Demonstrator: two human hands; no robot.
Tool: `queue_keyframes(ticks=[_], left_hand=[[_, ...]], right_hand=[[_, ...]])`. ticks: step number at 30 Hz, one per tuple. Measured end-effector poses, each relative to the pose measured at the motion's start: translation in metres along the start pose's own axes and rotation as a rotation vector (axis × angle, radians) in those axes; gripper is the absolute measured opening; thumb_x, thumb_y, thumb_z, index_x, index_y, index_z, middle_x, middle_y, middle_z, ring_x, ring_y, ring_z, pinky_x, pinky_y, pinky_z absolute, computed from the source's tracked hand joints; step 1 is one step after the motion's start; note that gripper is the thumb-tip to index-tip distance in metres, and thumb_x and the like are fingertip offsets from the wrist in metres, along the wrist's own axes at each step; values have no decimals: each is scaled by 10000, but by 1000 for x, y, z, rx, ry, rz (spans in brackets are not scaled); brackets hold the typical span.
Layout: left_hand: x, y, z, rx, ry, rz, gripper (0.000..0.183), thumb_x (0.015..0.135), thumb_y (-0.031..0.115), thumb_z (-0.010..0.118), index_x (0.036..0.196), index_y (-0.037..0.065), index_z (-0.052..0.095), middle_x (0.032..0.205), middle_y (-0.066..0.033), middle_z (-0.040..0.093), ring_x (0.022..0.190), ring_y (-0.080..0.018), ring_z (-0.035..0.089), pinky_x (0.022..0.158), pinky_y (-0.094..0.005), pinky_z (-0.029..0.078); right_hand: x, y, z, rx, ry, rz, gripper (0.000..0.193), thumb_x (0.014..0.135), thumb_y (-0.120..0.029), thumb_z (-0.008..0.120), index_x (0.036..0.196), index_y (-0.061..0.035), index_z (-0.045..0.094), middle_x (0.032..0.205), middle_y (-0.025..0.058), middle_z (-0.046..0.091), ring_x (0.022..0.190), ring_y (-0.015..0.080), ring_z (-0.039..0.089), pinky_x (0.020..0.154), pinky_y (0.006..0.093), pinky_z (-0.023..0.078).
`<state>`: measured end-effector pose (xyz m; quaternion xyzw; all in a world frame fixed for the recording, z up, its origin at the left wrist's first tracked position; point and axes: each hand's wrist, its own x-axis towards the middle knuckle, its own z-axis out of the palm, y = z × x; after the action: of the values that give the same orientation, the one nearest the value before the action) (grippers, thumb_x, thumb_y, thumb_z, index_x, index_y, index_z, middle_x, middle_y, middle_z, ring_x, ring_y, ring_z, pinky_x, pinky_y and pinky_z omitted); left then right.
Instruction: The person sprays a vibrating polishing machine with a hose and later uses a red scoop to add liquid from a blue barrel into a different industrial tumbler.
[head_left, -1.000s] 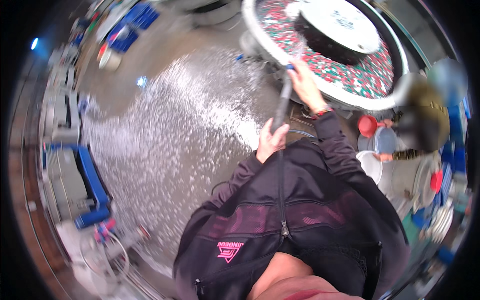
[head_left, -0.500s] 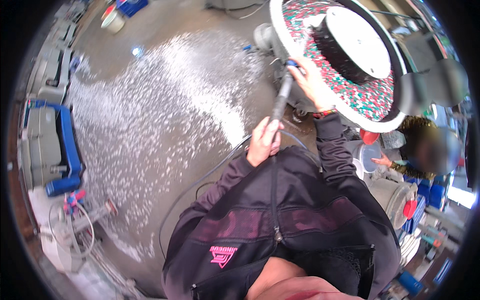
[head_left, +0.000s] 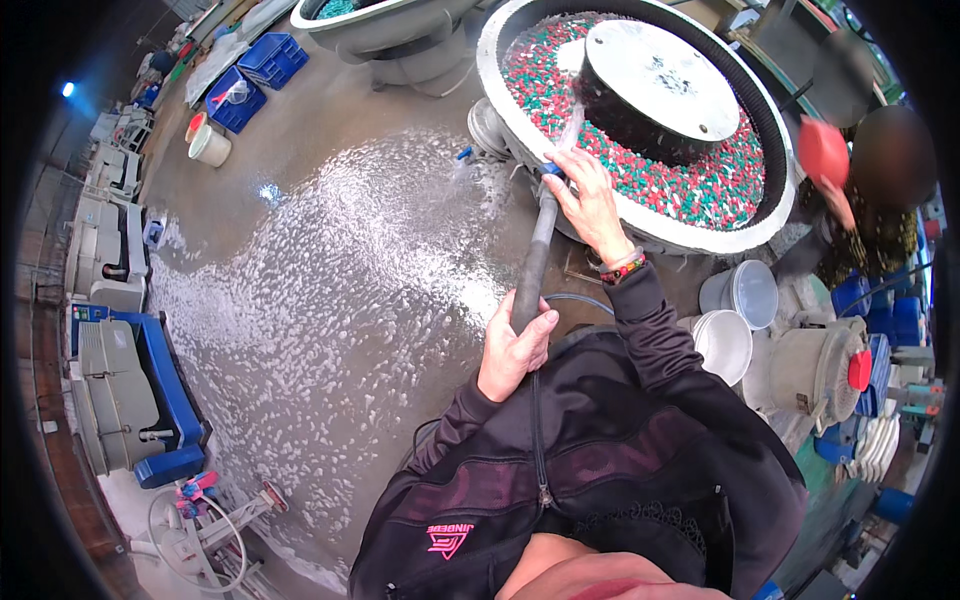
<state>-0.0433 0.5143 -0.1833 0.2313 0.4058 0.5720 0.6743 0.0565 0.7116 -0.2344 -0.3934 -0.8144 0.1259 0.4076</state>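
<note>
My left hand [head_left: 515,345] is wrapped round the lower part of a thick grey hose [head_left: 537,250]. Up by the hose's mouth, my right hand [head_left: 592,200] grips it with thumb and fingers close to a blue fitting [head_left: 551,170]. Water [head_left: 573,128] streams from the mouth into a large round tub [head_left: 715,240] with a pale rim and dark ribbed lining. Red, green and white small pieces [head_left: 650,185] fill the tub's ring. In its middle rises a dark drum with a white disc [head_left: 665,80] on top.
Foam [head_left: 300,290] covers much of the wet floor. Buckets [head_left: 722,345] and a grey drum [head_left: 808,375] stand right. Another person holds a red container [head_left: 823,150] beyond the tub. Blue crates [head_left: 270,60] lie far left; a blue-framed machine [head_left: 120,390] lines the left.
My view has shifted, bringing the whole tub and another tub behind it into sight. Both my hands stay on the hose. The other person's hand has left the buckets; a red container is now raised.
</note>
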Motion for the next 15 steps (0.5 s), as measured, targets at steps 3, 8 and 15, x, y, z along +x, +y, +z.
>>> queue_keyframes(ticks=[3,8,15], left_hand=[[7,-8,11,-17,-1,20,193,816,106,572,902,53,407,539,37,386,368,-25,313,346,-186,271],[24,-21,36,13,-31,156,254,912,278,373,920,24,389,443,23,296,325,-66,259,339,-213,259],[44,-37,79,-13,46,139,330,935,333,270,926,29,399,445,-3,316,340,-68,261,341,-208,259]], right_hand=[[5,8,-7,-33,27,-9,344,796,-285,555,1091,-109,543,1111,74,526,1106,291,401,937,410,263],[21,24,-17,61,15,-45,332,809,-299,533,1085,-113,538,1116,68,524,1098,310,398,936,421,288],[26,55,-46,75,34,-12,325,796,-277,557,1067,-98,547,1078,90,539,1091,312,409,934,429,306]])
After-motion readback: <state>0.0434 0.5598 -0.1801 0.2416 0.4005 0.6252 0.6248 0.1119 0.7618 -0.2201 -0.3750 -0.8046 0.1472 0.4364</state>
